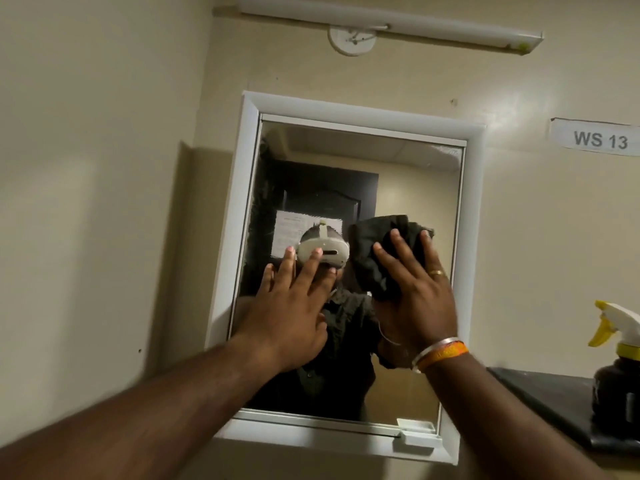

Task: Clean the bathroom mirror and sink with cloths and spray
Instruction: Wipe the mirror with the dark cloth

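A white-framed mirror (408, 174) hangs on the beige wall straight ahead. My right hand (412, 289) presses a crumpled dark cloth (377, 251) flat against the glass, right of the middle. My left hand (294, 299) lies flat on the glass at the lower left, fingers spread and holding nothing. A spray bottle (620, 362) with a white and yellow trigger head and a dark body stands at the right edge. The sink is out of view.
The spray bottle stands on a dark shelf (547, 400) to the right of the mirror. A paper label reading WS 13 (599, 138) is stuck on the wall above it. A tube light fitting (388, 19) runs along the wall above the mirror.
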